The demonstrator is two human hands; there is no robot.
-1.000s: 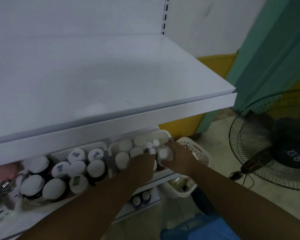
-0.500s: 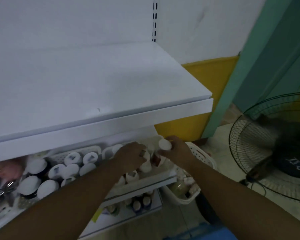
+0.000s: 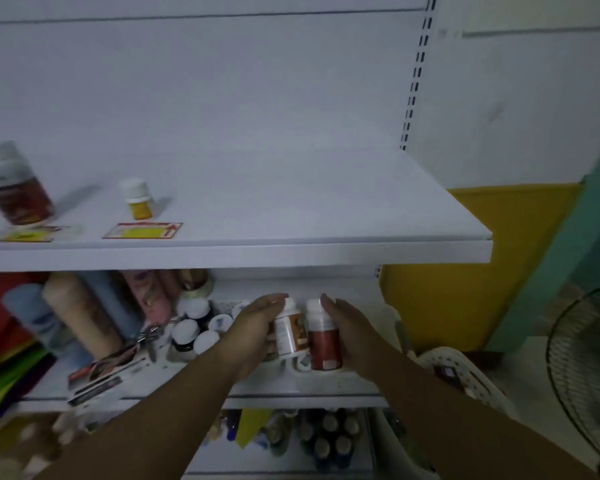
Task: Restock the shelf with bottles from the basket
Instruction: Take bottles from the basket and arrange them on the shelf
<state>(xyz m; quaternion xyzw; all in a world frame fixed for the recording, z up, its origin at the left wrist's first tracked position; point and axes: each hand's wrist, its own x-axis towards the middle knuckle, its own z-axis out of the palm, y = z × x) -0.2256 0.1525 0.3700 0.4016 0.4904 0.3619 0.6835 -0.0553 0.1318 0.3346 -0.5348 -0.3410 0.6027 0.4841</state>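
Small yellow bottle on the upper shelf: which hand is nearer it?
Left. The left hand, holding a white-labelled bottle, sits below and right of the small yellow bottle; the right hand, holding a red bottle, is farther to the right.

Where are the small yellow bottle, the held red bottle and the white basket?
small yellow bottle (image 3: 141, 209): head view, on its yellow body.
red bottle (image 3: 324, 342): head view, on its red label.
white basket (image 3: 476, 376): head view, on its lattice side.

Dim, bluish light. White wall (image 3: 520, 98) at 1 o'clock, yellow band (image 3: 465, 271) under it at 3. Teal panel (image 3: 579, 265) far right. Wire-guard fan (image 3: 586, 372) at 4, on pale floor (image 3: 530, 386).
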